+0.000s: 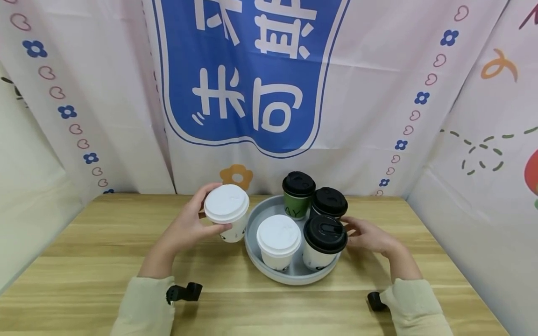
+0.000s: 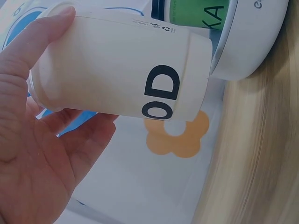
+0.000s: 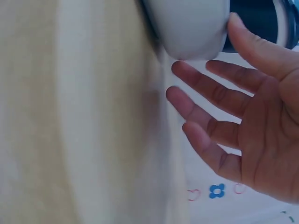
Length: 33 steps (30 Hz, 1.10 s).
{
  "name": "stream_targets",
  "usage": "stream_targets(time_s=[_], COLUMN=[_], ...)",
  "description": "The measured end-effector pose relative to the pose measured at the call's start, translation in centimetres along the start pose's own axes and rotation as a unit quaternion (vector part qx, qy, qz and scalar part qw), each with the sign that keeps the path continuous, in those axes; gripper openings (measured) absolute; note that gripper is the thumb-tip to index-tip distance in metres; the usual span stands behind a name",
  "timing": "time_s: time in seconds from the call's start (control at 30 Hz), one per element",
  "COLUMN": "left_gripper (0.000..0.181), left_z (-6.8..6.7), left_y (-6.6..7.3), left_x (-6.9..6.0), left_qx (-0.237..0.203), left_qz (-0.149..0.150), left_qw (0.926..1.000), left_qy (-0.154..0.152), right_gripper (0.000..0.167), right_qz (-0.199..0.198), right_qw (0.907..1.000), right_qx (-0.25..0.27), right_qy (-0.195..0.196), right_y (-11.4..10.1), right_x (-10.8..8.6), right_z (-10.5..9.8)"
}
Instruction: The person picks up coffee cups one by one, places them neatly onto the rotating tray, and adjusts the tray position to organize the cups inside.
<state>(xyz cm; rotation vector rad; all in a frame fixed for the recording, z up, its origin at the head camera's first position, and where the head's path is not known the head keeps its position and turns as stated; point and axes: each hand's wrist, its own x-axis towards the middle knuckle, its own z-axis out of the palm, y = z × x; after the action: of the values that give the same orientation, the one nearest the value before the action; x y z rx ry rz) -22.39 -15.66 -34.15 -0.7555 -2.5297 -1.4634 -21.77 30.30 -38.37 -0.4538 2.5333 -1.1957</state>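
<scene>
My left hand (image 1: 187,229) grips a white paper cup (image 1: 227,204) with a white lid, thumb on one side and fingers round the other. In the left wrist view, that cup (image 2: 112,63) shows black letters and appears lifted off the table. Just right of it stands a round grey tray (image 1: 290,279). The tray bears another white-lidded cup (image 1: 279,239), a green cup (image 1: 296,205) with a black lid and two more black-lidded cups, the front one (image 1: 325,235) white. My right hand (image 1: 371,237) is at the tray's right side, its fingers loosely spread and holding nothing.
The wooden table (image 1: 218,298) reaches back to a printed cloth (image 1: 370,107) hanging behind the tray. More cloth hangs at both sides. A black wrist device (image 1: 185,292) sits at the left sleeve.
</scene>
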Motion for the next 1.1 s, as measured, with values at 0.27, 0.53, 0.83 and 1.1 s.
stream_targets(time_s=[0.27, 0.53, 0.83, 1.1], left_gripper=[0.093, 0.094, 0.094, 0.094], left_z=[-0.1, -0.5, -0.5, -0.5], left_y=[-0.1, 0.0, 0.1, 0.4], left_x=[-0.1, -0.2, -0.3, -0.1], left_qx=[-0.010, -0.015, -0.012, -0.018], left_qz=[0.008, 0.013, 0.014, 0.007], left_qw=[0.9999, 0.9998, 0.9998, 0.9998], left_qy=[0.003, 0.005, 0.006, -0.001], right_gripper=[0.075, 0.086, 0.077, 0.076], right_qz=[-0.017, 0.025, -0.012, -0.022], right_qw=[0.9982, 0.9955, 0.9954, 0.9955], right_qx=[-0.056, -0.085, -0.082, -0.073], right_qy=[0.017, 0.032, 0.047, 0.056], right_y=[-0.9, -2.6, -3.0, -3.1], right_x=[-2.2, -3.9, -3.3, -2.8], right_z=[-0.4, 1.9, 3.8, 3.9])
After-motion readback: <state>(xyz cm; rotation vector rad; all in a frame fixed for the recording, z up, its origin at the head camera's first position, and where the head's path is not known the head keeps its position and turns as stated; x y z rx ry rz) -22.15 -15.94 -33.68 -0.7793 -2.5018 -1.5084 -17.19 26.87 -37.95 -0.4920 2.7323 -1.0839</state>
